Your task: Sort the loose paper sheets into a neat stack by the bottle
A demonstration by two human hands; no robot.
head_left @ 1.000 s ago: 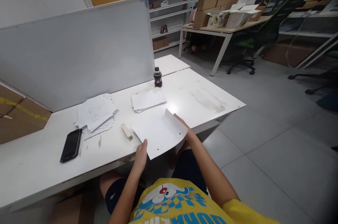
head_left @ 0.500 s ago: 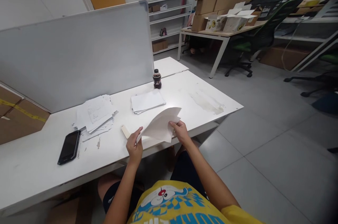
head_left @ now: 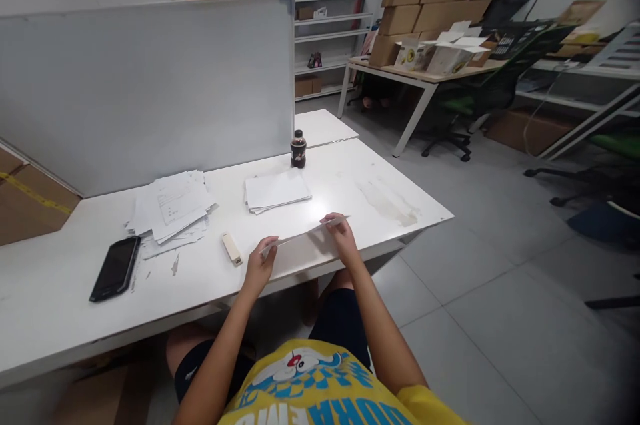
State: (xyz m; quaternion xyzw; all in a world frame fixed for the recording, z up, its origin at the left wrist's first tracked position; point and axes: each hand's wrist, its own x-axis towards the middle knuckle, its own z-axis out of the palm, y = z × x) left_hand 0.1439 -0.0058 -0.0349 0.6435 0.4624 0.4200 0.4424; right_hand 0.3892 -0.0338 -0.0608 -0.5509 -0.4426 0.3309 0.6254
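Observation:
White paper [head_left: 303, 234] stretches between my two hands above the front edge of the white table [head_left: 345, 178], seen nearly edge-on; how many sheets there are I cannot tell. My left hand [head_left: 260, 263] pinches its left end, and my right hand [head_left: 341, 237] grips the right end. Left of my left hand lies a small cream-coloured stapler-like object [head_left: 231, 248]. A fairly neat stack of paper [head_left: 278, 190] rests just beyond the held paper. Farther left is a messy pile of printed papers [head_left: 173, 208].
A black phone-like device [head_left: 116, 267] lies at the table's left. Behind the paper stack stands a small dark drink bottle [head_left: 299, 149]. A grey divider panel [head_left: 150, 91] borders the table's back, with a taped cardboard box [head_left: 35, 201] at the left end.
The paper, earlier curved up with its face showing, is now lower, flatter and nearly edge-on. Both hands still hold its ends. My view has shifted slightly.

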